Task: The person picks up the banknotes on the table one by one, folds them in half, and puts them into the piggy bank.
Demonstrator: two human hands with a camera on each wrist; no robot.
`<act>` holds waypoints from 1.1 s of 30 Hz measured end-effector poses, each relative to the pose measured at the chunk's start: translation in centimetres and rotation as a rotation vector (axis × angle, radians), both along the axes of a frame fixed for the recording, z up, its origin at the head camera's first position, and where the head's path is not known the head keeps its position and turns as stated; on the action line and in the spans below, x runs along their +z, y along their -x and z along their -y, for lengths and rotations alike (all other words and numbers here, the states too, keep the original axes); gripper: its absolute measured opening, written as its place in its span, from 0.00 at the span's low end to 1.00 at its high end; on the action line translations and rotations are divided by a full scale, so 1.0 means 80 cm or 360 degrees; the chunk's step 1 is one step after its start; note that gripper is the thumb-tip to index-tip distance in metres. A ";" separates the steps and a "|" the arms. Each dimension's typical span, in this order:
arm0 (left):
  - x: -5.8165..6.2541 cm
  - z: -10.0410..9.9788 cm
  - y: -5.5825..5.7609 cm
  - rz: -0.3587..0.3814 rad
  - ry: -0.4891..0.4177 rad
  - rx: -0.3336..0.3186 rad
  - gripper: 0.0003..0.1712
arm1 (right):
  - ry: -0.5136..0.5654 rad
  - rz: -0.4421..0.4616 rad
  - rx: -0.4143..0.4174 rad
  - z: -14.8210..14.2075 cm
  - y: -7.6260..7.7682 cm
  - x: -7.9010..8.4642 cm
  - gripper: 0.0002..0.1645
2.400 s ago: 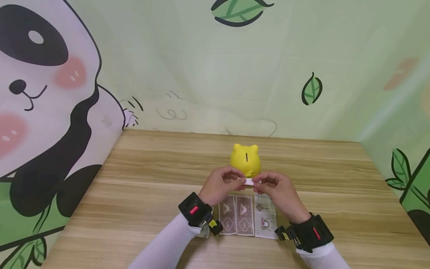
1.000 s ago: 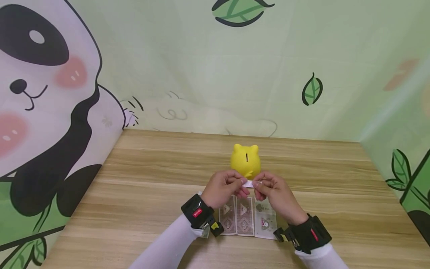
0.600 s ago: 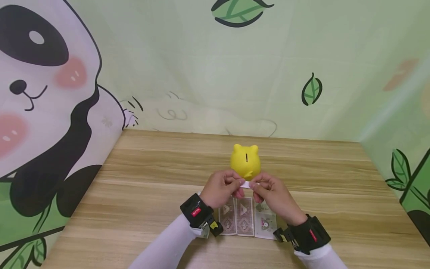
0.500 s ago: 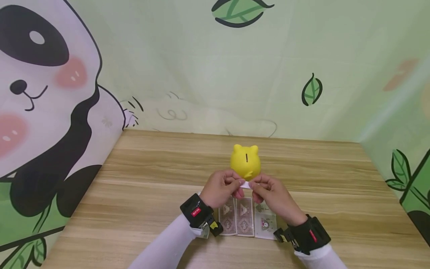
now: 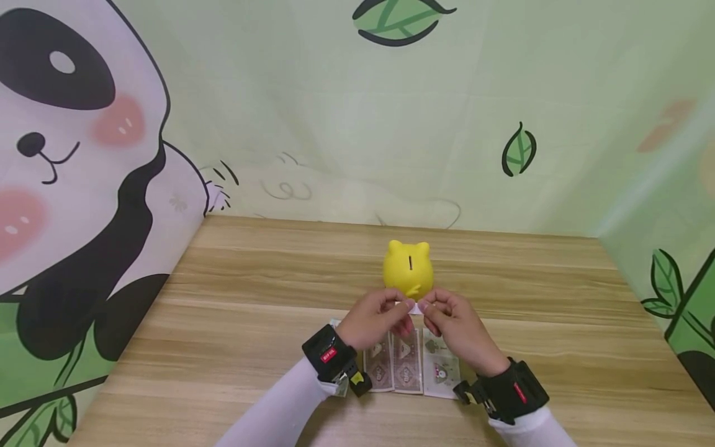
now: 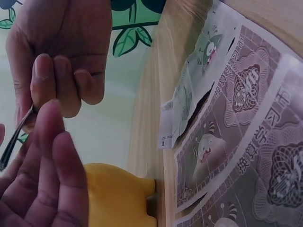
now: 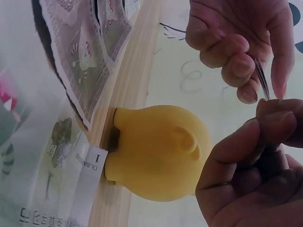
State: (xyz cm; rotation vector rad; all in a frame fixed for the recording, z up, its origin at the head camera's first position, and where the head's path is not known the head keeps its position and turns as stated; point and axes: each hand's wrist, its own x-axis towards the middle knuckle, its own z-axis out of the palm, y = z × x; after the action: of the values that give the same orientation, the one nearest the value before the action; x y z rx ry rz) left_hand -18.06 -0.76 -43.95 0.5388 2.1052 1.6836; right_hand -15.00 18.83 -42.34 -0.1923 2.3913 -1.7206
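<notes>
Between both hands is a small folded strip of paper (image 5: 416,308), mostly covered by fingertips in the head view. Seen edge-on in the right wrist view, the folded paper (image 7: 262,78) shows thin layers. My left hand (image 5: 375,320) pinches its left end, and my right hand (image 5: 462,329) pinches the right end with thumb and forefinger. The fingertips of the two hands nearly meet. Just beyond them stands a yellow piggy bank (image 5: 408,268) with a slot on top. Beneath the hands lie play banknotes (image 5: 408,367), brownish and pale, side by side.
A pale note (image 5: 441,372) ends the row at the right; another note (image 5: 342,388) is mostly hidden by the left wrist. The wooden table (image 5: 251,279) meets a printed cloth backdrop (image 5: 313,112) at the back and sides.
My left hand has shifted slightly right, towards the right hand, so less of the paper strip shows between them. Both hands sit a little lower than at first. The piggy bank and notes stay put.
</notes>
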 end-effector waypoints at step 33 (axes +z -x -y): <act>0.003 0.002 -0.004 -0.0094 0.0120 -0.0072 0.25 | -0.0013 0.0033 -0.0005 0.006 0.000 -0.003 0.20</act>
State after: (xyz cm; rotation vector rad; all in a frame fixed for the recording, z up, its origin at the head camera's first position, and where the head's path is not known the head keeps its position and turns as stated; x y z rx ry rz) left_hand -17.72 -0.93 -43.68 0.6149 2.1714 1.5754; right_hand -15.00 18.33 -42.57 -0.1691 2.3848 -1.7054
